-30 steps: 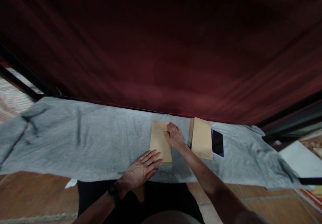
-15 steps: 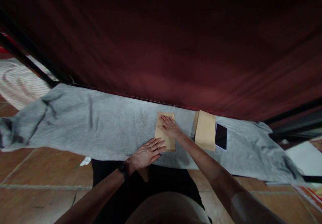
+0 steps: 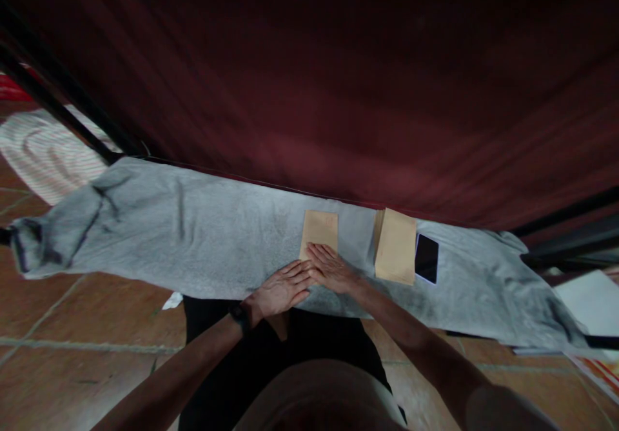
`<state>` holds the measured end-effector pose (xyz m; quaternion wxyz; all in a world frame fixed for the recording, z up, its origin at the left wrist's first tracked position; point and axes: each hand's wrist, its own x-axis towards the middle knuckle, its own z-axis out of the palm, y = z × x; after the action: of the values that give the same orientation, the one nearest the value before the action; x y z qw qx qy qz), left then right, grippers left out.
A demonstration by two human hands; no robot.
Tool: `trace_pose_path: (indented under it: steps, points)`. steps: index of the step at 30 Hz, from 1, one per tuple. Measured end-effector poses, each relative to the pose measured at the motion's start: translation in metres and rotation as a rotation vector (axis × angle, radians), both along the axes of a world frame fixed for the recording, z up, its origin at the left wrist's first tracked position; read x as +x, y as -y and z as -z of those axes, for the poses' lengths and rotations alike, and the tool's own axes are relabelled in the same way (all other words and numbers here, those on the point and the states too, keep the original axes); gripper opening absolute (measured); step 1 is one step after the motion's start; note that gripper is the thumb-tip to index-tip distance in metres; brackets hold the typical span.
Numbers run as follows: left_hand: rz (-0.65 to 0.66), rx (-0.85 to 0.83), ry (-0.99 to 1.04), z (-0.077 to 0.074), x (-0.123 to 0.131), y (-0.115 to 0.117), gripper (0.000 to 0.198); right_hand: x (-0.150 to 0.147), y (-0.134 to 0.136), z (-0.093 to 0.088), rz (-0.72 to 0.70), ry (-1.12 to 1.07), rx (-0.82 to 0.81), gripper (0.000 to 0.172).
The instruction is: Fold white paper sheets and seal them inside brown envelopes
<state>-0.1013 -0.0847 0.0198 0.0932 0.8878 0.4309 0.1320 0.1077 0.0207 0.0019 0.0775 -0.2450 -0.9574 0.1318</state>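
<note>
A tan paper envelope lies flat on the grey cloth in front of me. My right hand rests flat on its lower half, fingers stretched out. Against it, at the envelope's near left edge, lies my left hand, also open, its fingertips meeting the right hand's fingers. A dark band circles my left wrist. Both hands hide the envelope's near end. To the right sits a stack of similar tan envelopes, touched by neither hand.
A phone with a dark screen lies just right of the stack. Dark red fabric rises behind the cloth-covered surface. Black bars stand at both sides. A striped cloth is at far left, and a white scrap lies on the tiled floor.
My right hand has slid down the envelope towards me, uncovering its upper part, and now meets my left hand. The left hand has stayed at the near edge. The view has shifted slightly.
</note>
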Motion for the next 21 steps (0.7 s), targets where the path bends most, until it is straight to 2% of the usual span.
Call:
trace_pose_path:
  steps: [7, 10, 15, 18, 21]
  points:
    - [0.012, -0.039, 0.047, -0.009, -0.005, 0.005, 0.046, 0.043, 0.039, -0.005, -0.067, -0.081, -0.012, 0.072]
    - [-0.029, -0.054, 0.127, -0.014, -0.004, -0.003, 0.04, 0.053, 0.049, -0.007, -0.067, -0.043, -0.006, 0.075]
    - [-0.165, -0.024, 0.178, -0.013, 0.01, -0.049, 0.043, 0.054, 0.054, -0.008, -0.044, -0.002, 0.015, 0.073]
    - [-0.194, 0.004, 0.115, -0.007, 0.022, -0.081, 0.048, 0.053, 0.054, -0.009, -0.04, 0.009, 0.015, 0.071]
    - [-0.196, -0.016, 0.043, 0.001, 0.03, -0.098, 0.048, 0.052, 0.054, -0.011, -0.024, 0.007, 0.01, 0.068]
